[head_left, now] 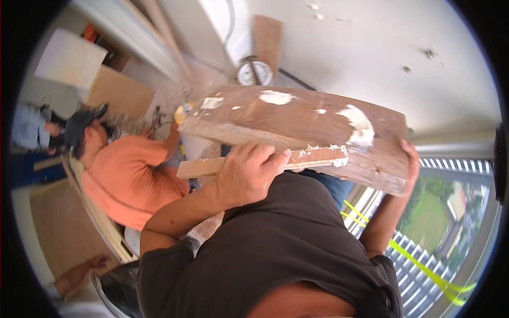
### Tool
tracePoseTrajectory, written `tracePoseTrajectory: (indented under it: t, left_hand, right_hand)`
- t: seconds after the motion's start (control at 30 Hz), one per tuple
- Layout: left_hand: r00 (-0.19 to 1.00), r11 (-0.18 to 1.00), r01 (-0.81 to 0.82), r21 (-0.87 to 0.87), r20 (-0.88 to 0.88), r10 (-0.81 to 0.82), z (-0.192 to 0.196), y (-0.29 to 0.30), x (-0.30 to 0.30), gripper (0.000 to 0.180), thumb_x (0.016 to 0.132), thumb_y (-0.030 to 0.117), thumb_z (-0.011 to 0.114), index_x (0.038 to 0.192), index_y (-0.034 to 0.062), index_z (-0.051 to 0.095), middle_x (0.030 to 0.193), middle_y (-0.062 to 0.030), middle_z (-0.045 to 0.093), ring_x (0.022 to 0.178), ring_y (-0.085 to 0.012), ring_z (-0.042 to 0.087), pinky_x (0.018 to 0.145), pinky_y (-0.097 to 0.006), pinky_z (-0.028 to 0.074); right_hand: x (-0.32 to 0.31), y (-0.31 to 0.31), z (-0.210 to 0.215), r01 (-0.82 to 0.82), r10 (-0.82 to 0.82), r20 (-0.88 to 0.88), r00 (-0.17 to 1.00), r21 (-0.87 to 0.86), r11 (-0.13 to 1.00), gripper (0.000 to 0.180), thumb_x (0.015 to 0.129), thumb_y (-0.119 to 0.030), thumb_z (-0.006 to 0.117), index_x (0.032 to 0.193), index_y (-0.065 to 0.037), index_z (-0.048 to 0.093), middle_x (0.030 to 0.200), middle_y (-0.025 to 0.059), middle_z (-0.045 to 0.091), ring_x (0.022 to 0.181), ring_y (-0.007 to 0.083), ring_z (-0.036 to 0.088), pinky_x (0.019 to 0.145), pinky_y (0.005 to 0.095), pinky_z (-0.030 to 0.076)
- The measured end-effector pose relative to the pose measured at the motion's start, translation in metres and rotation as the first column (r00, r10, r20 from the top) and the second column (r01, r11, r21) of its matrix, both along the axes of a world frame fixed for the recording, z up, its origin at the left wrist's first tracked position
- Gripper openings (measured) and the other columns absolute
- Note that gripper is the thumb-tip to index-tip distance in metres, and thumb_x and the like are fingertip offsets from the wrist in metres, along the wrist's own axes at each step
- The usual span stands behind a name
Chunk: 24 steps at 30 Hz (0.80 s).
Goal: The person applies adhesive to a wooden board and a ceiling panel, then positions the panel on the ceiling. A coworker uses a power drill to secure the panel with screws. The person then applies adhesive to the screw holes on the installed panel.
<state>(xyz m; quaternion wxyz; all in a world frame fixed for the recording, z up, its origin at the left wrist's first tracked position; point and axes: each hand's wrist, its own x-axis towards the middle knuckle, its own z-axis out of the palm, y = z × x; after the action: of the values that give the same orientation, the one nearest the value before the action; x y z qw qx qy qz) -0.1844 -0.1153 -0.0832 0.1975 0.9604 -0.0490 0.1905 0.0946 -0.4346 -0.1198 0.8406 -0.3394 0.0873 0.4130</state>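
Observation:
My left hand (248, 172) is closed round a narrow wooden stick (310, 158), whose right end is smeared with white paste. Behind the stick, a wide brown wooden board (313, 124) is held up at a tilt before my chest. White paste sits on its face in several patches, the largest a curved smear (359, 127) towards the right. Gripping the board's right end is my right hand (411, 159), its fingers partly hidden behind the edge. The stick's pasted end overlaps the board's lower edge; whether they touch I cannot tell.
At left crouches a person in an orange shirt (127, 175). Another hand (98, 261) shows lower left. A round white-topped container (254, 71) and a plank (268, 40) stand by the pale wall. To the right are a window (440, 212) and yellow-green straps (424, 265).

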Motion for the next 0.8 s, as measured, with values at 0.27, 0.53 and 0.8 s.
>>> tracePoseTrajectory:
  t: [0.27,0.53,0.8]
  left_hand:
    - [0.664,-0.104,-0.428,-0.898,-0.391,0.638,-0.066,0.146,-0.111,0.025,0.104,0.021,0.065,0.115,-0.0004,0.073,0.085,-0.0035,0.069,0.069,-0.0128,0.066,0.061,-0.029,0.052]
    - [-0.088,0.142,-0.939,0.315,-0.615,0.784,-0.214,0.341,-0.153,0.039,0.095,0.034,0.068,0.117,0.0029,0.077,0.119,-0.0186,0.076,0.104,-0.0289,0.076,0.083,-0.044,0.059]
    - [-0.169,0.361,-0.738,0.571,-0.673,0.72,-0.306,0.447,-0.06,0.032,0.094,0.022,0.068,0.123,0.0106,0.078,0.126,-0.0107,0.076,0.116,-0.034,0.073,0.087,-0.058,0.058]
  right_hand:
    - [-0.002,-0.005,0.002,-0.015,0.038,0.138,0.99,-0.164,0.986,0.07,0.087,-0.024,0.069,0.146,0.006,0.046,0.138,0.028,0.059,0.124,0.0399,0.062,0.108,0.0562,0.052]
    - [0.005,-0.006,-0.001,-0.007,0.044,0.158,0.986,-0.226,0.974,0.078,0.087,-0.026,0.07,0.152,0.005,0.041,0.144,0.0253,0.057,0.13,0.0391,0.058,0.112,0.0571,0.047]
    - [0.002,-0.019,0.008,0.08,0.013,0.254,0.967,-0.353,0.932,0.072,0.088,-0.034,0.07,0.147,0.002,0.051,0.14,0.0182,0.062,0.126,0.0329,0.061,0.11,0.0496,0.048]
